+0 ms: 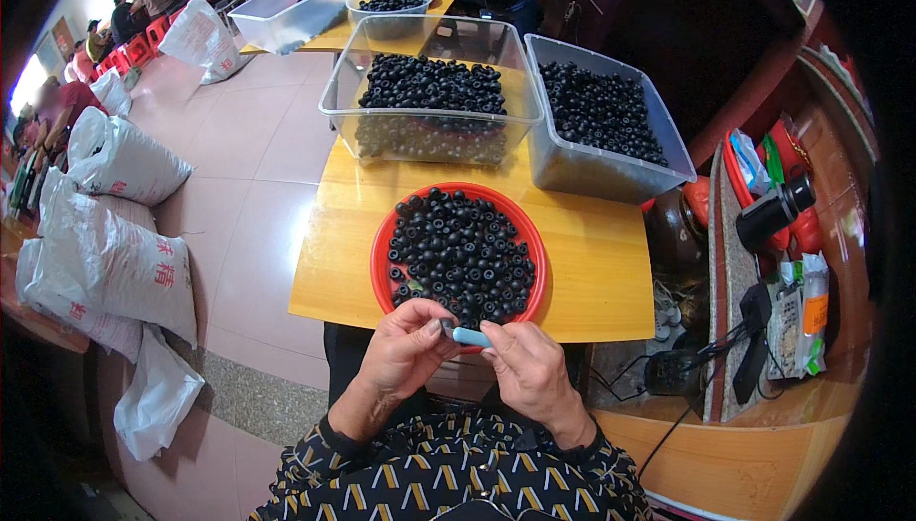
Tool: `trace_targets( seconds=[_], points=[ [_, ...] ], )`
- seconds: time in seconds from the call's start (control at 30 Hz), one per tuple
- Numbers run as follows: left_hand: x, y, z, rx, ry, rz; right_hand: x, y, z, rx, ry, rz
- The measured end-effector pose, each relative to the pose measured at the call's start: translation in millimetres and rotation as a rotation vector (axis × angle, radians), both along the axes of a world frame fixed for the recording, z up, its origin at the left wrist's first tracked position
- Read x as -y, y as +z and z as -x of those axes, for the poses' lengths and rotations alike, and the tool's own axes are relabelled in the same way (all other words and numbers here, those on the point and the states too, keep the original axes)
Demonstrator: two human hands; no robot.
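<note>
Over the near rim of a red round tray (540, 278), my left hand (403, 354) pinches a small black piece (447, 324) between thumb and fingers. My right hand (534, 368) is closed on a small tool with a light blue handle (471, 337). The tool's tip meets the black piece; its exact shape is too small to tell. Many round black pieces with holes (458, 254) fill the tray, which sits on a yellow wooden table (596, 278).
Two clear plastic bins, one in the middle (434, 125) and one at right (611, 173), hold more black pieces. White sacks (124, 263) stand on the floor at left. Black cables (706, 354) and a black cup (775, 214) lie to the right. People sit farther back.
</note>
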State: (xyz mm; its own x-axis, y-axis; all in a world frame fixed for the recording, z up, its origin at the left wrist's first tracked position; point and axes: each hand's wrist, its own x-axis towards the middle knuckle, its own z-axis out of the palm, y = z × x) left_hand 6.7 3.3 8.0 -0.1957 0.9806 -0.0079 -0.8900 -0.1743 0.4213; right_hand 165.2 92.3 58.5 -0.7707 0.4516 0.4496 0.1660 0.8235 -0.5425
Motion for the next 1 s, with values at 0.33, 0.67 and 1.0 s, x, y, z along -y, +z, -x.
trace_targets(
  seconds=[0.33, 0.67, 1.0],
  points=[
    [4.7, 18.3, -12.3, -0.19, -0.111, -0.014, -28.5, -18.8, -5.0, 0.011, -0.303, 0.063],
    [0.5, 5.1, -8.8, -0.065, -0.058, 0.067, 4.0, 2.6, 15.4, -0.12, -0.025, 0.969],
    [0.6, -4.5, -10.8, -0.027, -0.103, 0.018, 1.9, -5.5, 12.9, -0.121, 0.004, 1.144]
  ],
)
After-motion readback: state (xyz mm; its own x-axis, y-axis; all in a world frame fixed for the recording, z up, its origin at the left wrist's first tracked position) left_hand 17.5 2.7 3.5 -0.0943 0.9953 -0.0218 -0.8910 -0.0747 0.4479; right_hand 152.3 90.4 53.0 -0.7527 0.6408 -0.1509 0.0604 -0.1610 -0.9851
